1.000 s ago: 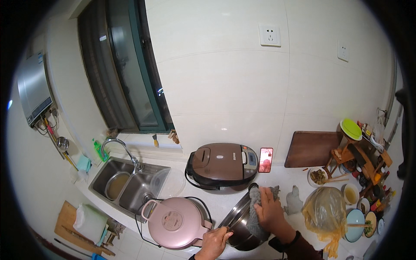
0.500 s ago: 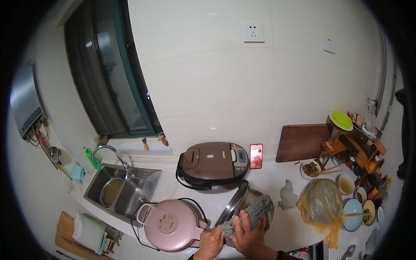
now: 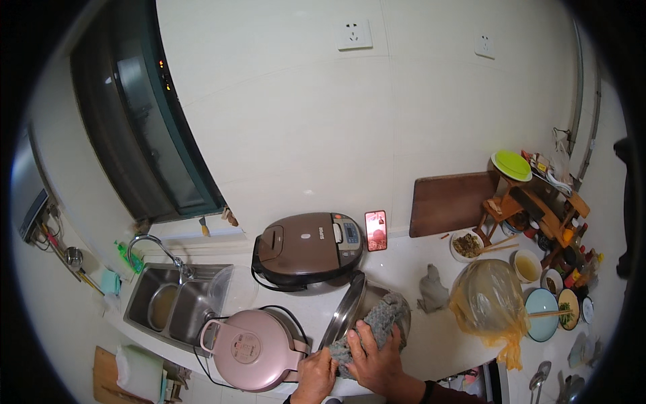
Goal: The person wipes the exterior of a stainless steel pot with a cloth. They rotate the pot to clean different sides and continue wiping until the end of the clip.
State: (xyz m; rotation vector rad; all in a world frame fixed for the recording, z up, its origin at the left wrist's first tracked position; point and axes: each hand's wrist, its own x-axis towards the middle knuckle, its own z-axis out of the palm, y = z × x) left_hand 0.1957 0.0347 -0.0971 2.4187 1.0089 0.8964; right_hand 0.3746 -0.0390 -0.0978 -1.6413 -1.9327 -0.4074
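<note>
A grey, fluffy cloth (image 3: 381, 316) is bunched over a round stainless steel pot (image 3: 369, 295) at the counter's front. A shiny steel lid (image 3: 341, 313) leans tilted at the pot's left side. My right hand (image 3: 373, 360) lies over the cloth, its fingers bent and pressed into it. Close by on the left, my left hand (image 3: 316, 376) is closed at the cloth's lower end. Its fingertips are partly hidden, and it rests near the handle of a pink electric pan (image 3: 252, 360). Cloth and hands cover much of the pot.
Behind the pot are a brown rice cooker (image 3: 303, 246) and a propped phone (image 3: 376, 231). A double sink (image 3: 195, 316) lies left. Rightward stand a grey plastic bag (image 3: 433, 289), a bag-covered bowl (image 3: 488, 296), a blue plate (image 3: 541, 316) with chopsticks, and a cutting board (image 3: 444, 205).
The whole view has shifted, so the counter things sit further left and slightly higher. Both hands stay at the grey cloth over the pot.
</note>
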